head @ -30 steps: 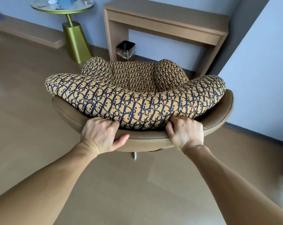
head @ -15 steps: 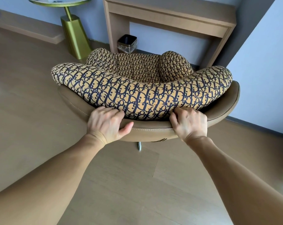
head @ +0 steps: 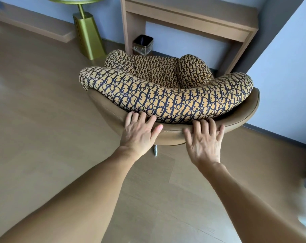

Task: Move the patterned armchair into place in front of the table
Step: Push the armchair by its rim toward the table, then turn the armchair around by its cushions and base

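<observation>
The patterned armchair (head: 166,100) has a tan and navy print cushion in a brown leather shell. I see it from behind, its seat facing the wooden table (head: 189,16) against the wall, its front close to the table's opening. My left hand (head: 140,135) lies flat on the shell's back rim, fingers spread and thumb apart. My right hand (head: 204,142) is spread open too, its fingertips just touching the rim further right. Neither hand grips the chair. A metal chair leg (head: 155,150) shows below the shell.
A small black bin (head: 142,44) stands under the table at its left leg. A gold pedestal side table (head: 88,37) stands left of the chair, beside a low wooden ledge (head: 34,27). A pale wall (head: 289,67) runs close along the chair's right side.
Both hands have let go of the back rim and opened flat. The chair sits closer to the table and appears turned slightly, its right side nearer the wall.
</observation>
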Available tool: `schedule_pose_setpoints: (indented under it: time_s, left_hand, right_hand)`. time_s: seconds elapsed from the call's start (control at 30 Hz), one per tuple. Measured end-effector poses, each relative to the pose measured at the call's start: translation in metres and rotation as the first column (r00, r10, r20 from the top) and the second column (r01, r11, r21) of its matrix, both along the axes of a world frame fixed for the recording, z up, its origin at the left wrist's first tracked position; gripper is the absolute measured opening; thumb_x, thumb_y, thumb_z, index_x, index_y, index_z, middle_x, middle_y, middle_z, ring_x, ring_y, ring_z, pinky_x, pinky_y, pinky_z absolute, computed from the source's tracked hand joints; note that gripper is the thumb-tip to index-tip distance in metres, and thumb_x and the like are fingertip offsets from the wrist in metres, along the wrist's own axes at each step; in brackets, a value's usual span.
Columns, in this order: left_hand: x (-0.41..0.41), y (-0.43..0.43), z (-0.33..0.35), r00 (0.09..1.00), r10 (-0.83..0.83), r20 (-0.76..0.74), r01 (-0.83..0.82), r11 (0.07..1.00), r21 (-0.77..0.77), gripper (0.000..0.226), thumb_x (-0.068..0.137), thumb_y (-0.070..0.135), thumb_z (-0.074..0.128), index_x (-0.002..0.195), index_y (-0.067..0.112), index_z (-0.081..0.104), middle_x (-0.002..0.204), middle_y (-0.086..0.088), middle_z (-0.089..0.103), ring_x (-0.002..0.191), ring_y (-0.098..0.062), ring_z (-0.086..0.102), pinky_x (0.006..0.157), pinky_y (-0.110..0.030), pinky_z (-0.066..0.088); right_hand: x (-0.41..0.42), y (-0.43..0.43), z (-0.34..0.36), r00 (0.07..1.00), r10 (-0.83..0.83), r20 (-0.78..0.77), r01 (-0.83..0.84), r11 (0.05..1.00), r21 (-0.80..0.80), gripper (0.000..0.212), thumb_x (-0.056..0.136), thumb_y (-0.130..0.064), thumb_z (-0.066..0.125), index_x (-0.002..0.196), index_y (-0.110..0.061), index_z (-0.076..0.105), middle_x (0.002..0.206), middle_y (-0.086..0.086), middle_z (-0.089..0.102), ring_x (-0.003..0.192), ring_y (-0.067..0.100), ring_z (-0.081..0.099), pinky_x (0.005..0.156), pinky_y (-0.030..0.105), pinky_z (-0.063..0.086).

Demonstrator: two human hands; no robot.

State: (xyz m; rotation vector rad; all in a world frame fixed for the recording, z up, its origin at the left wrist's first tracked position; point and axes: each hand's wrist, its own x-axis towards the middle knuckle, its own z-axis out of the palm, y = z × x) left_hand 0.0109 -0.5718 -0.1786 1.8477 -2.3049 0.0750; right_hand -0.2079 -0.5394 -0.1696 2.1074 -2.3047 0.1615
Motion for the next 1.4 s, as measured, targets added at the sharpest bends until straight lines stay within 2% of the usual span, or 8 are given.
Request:
schedule_pose_setpoints:
  time_s: [0.13, 0.27, 0.6, 0.87, 1.0, 1.07, 1.2, 1.4]
  left_hand:
    - [0.002, -0.001, 0.015, 0.999, -0.031, 0.036, 0.026, 0.988, 0.150, 0.072, 0.095, 0.066, 0.003, 0.129, 0.023, 0.049, 0.123, -0.015, 0.058, 0.117, -0.035, 0.051, 0.120, -0.053, 0.019]
    - [-0.002, -0.005, 0.022, 0.997, -0.069, 0.042, 0.056, 0.965, 0.257, 0.068, 0.095, 0.068, 0.011, 0.132, 0.022, 0.045, 0.133, -0.017, 0.054, 0.125, -0.035, 0.047, 0.121, -0.054, 0.015]
    - [0.027, -0.023, 0.050, 0.912, -0.404, -0.066, 0.389, 0.805, 0.448, 0.069, 0.100, 0.062, 0.036, 0.159, 0.038, 0.012, 0.166, 0.002, 0.026, 0.153, -0.020, 0.020, 0.127, -0.045, -0.001]
    - [0.173, -0.067, 0.057, 0.896, -0.441, 0.048, 0.397, 0.847, 0.354, 0.081, 0.099, 0.032, 0.055, 0.159, 0.048, 0.003, 0.170, 0.012, 0.011, 0.157, -0.014, 0.011, 0.128, -0.048, 0.007]
    - [0.190, -0.121, 0.067, 0.980, -0.186, -0.069, 0.194, 0.971, 0.137, 0.073, 0.094, 0.035, 0.059, 0.158, 0.036, 0.026, 0.165, 0.000, 0.029, 0.152, -0.024, 0.027, 0.123, -0.055, 0.023]
    - [0.193, -0.156, 0.069, 0.988, -0.004, -0.152, 0.047, 0.959, 0.281, 0.070, 0.096, 0.049, 0.052, 0.158, 0.041, 0.022, 0.169, 0.002, 0.021, 0.155, -0.027, 0.017, 0.125, -0.056, 0.016]
    - [0.211, -0.213, 0.055, 0.971, 0.090, -0.220, 0.070, 0.777, 0.625, 0.053, 0.106, 0.047, 0.029, 0.158, 0.038, 0.025, 0.171, -0.001, 0.008, 0.156, -0.034, 0.010, 0.122, -0.059, 0.021]
    - [0.242, -0.257, 0.046, 0.897, 0.243, -0.368, 0.123, 0.664, 0.738, 0.055, 0.106, 0.047, 0.038, 0.158, 0.028, 0.034, 0.168, -0.002, 0.025, 0.154, -0.025, 0.021, 0.127, -0.042, 0.017]
  right_hand:
    - [0.033, 0.020, 0.010, 0.989, 0.124, -0.081, -0.113, 0.985, 0.128, 0.090, 0.094, -0.073, 0.024, 0.162, -0.014, 0.015, 0.168, 0.018, 0.024, 0.157, 0.040, 0.007, 0.125, 0.065, 0.003]
    - [0.060, 0.005, 0.015, 0.976, 0.182, -0.119, -0.166, 0.977, 0.133, 0.080, 0.090, -0.060, 0.053, 0.148, -0.009, 0.032, 0.147, 0.012, 0.045, 0.144, 0.035, 0.034, 0.125, 0.059, 0.016]
    - [0.021, -0.014, 0.033, 0.977, 0.177, -0.122, -0.156, 0.973, 0.171, 0.045, 0.095, -0.040, 0.057, 0.131, -0.014, 0.050, 0.123, 0.003, 0.055, 0.124, 0.030, 0.050, 0.121, 0.058, 0.026]
    - [0.018, -0.020, 0.056, 0.997, 0.021, -0.076, 0.006, 0.938, 0.348, 0.079, 0.062, -0.021, 0.074, 0.137, -0.006, 0.056, 0.140, 0.011, 0.057, 0.145, 0.035, 0.041, 0.126, 0.059, 0.019]
    - [0.062, -0.044, 0.065, 0.961, 0.012, 0.277, -0.031, 0.997, 0.065, 0.065, 0.070, -0.021, 0.055, 0.134, -0.011, 0.057, 0.139, 0.009, 0.057, 0.135, 0.033, 0.049, 0.121, 0.060, 0.027]
    - [0.121, -0.074, 0.066, 0.925, 0.133, 0.356, -0.129, 0.991, -0.035, 0.062, 0.084, -0.034, 0.050, 0.144, -0.017, 0.050, 0.151, 0.007, 0.050, 0.144, 0.030, 0.040, 0.124, 0.058, 0.022]
    - [0.227, -0.147, 0.053, 0.958, 0.156, 0.241, -0.199, 0.966, 0.165, 0.086, 0.093, -0.074, 0.026, 0.164, -0.030, 0.006, 0.173, 0.007, 0.000, 0.158, 0.036, -0.011, 0.125, 0.060, -0.010]
    - [0.286, -0.228, 0.037, 0.969, 0.237, 0.068, -0.245, 0.894, 0.375, 0.119, 0.076, -0.089, 0.044, 0.162, -0.023, -0.007, 0.172, 0.017, 0.001, 0.155, 0.051, -0.006, 0.116, 0.078, -0.006]
